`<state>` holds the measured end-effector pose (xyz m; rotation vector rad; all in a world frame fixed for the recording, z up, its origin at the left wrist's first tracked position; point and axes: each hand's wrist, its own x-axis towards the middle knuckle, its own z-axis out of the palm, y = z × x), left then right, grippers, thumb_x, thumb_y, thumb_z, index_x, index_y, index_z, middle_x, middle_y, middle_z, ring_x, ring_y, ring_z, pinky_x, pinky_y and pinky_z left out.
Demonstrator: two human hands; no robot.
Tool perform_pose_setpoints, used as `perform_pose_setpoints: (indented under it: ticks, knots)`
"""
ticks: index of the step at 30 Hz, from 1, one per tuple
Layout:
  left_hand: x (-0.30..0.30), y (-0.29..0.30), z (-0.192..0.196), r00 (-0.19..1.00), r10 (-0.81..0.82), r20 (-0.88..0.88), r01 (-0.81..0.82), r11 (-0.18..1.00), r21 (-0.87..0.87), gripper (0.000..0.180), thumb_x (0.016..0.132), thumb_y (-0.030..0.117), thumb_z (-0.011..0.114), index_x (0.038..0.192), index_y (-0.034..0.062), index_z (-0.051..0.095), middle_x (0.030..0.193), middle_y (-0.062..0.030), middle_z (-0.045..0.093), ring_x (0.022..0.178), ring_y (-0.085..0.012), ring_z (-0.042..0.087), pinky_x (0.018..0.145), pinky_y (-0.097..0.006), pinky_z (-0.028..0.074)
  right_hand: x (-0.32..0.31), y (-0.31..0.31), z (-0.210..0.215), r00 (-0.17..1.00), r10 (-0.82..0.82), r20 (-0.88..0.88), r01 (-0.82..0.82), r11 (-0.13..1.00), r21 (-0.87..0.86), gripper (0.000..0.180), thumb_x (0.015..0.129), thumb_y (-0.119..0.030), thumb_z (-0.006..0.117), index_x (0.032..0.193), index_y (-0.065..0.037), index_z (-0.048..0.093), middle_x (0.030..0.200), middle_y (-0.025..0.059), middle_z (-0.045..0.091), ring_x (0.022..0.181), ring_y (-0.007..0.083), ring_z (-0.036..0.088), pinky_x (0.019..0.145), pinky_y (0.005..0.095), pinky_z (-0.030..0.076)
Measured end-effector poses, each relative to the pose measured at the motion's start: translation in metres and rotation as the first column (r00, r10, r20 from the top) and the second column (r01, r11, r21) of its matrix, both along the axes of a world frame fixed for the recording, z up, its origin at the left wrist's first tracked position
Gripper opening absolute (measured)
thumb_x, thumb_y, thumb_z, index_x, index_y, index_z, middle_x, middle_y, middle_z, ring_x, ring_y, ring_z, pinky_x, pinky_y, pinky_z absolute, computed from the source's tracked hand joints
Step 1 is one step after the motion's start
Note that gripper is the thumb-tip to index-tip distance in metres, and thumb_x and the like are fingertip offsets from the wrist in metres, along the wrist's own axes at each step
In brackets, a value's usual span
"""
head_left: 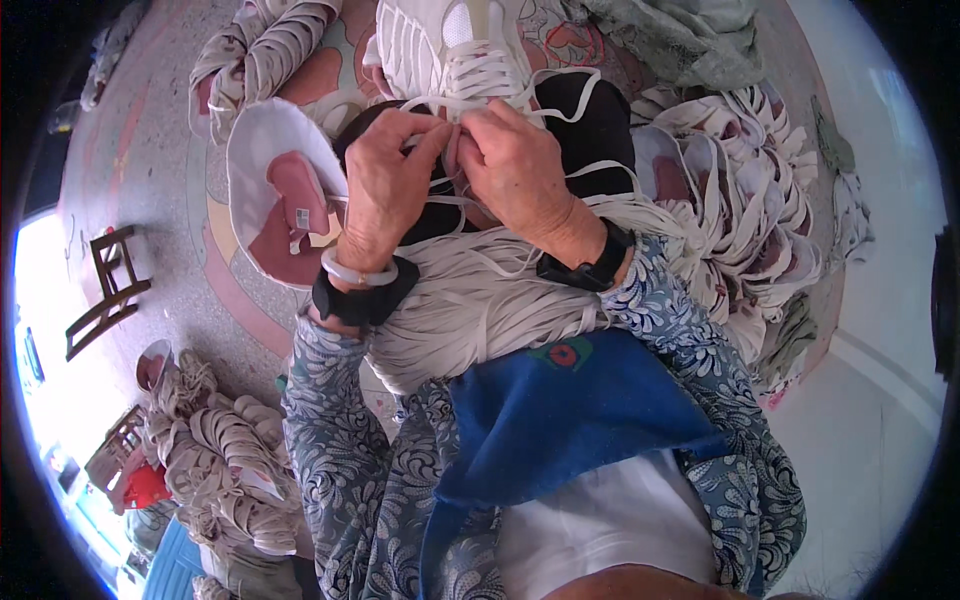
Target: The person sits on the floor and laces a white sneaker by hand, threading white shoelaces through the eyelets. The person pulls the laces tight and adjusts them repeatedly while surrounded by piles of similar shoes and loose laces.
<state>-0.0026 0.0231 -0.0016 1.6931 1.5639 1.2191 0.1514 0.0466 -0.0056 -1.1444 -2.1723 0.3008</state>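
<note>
A cream shoe upper [455, 50] lies in front of me, its toe pointing away and a white shoelace [570, 85] threaded across its front. Loose lace ends loop out to the right and hang below my fingers. At the shoe's near opening, my left hand [385, 180] and my right hand [515, 165] meet with thumbs and forefingers pinched on the lace. My fingertips partly hide the gripped part. A thick bundle of cream laces [480, 300] lies across my lap under my wrists. Beside my left hand rests another upper [285, 195] with a pink lining.
Stacked shoe uppers [735, 190] fill the right side, with more stacks [265, 60] at the far left and a pile [225, 450] at lower left. Grey-green cloth [690, 40] lies far right. A wooden stool [108, 285] stands on the patterned floor at left.
</note>
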Motion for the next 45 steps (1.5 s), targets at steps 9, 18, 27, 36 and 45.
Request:
perform_pose_setpoints:
  ticks: [9,18,27,36,45]
  knots:
    - [0.006,-0.014,0.016,0.965,0.066,-0.255,-0.008,0.975,0.222,0.040,0.075,0.013,0.075,0.111,0.0057,0.061,0.099,-0.0121,0.060,0.092,-0.0288,0.058,0.082,-0.038,0.046,0.028,0.011,0.026,0.979,0.051,-0.196,-0.039,0.997,0.064,0.009,0.079,-0.009,0.065,0.078,-0.003,0.059,0.069,0.0088,0.058,0.061,0.0242,0.061,0.052,0.0348,0.048]
    - [0.020,-0.014,0.037,0.939,-0.325,-0.112,0.341,0.922,0.183,0.017,0.080,0.006,0.067,0.097,0.0072,0.068,0.098,-0.0091,0.065,0.093,-0.0292,0.058,0.082,-0.039,0.045,0.064,0.036,0.080,0.905,0.092,-0.416,-0.237,0.919,-0.314,0.012,0.089,-0.013,0.063,0.091,-0.001,0.066,0.066,-0.0030,0.055,0.058,0.0029,0.048,0.052,0.0196,0.039]
    - [0.050,-0.029,0.015,0.796,-0.093,0.598,0.312,0.910,-0.274,0.016,0.095,0.004,0.047,0.109,0.0031,0.056,0.083,-0.0038,0.061,0.076,-0.0076,0.061,0.065,-0.022,0.049,0.102,0.010,0.037,0.979,0.173,-0.109,-0.198,0.938,-0.284,0.023,0.079,-0.013,0.072,0.097,-0.001,0.063,0.086,0.0063,0.056,0.074,0.0185,0.061,0.063,0.0282,0.050]
    - [0.058,-0.002,-0.004,0.992,-0.072,-0.105,0.080,0.994,0.073,0.016,0.087,0.008,0.059,0.100,-0.0019,0.058,0.085,-0.0225,0.064,0.078,-0.0361,0.066,0.067,-0.041,0.051,0.064,0.005,0.009,0.994,0.068,0.089,-0.054,0.986,-0.159,0.029,0.078,-0.015,0.066,0.099,-0.004,0.050,0.087,0.0142,0.052,0.076,0.0351,0.061,0.058,0.0419,0.052]
    - [0.068,0.000,0.003,0.927,-0.067,-0.370,0.090,0.995,0.046,0.017,0.087,0.017,0.059,0.098,0.0033,0.057,0.087,-0.0208,0.063,0.080,-0.0425,0.061,0.066,-0.048,0.048,0.071,0.017,0.000,0.984,0.158,-0.086,-0.168,0.976,-0.135,0.016,0.075,-0.007,0.060,0.090,-0.003,0.054,0.086,0.0138,0.054,0.079,0.0364,0.059,0.063,0.0449,0.049]
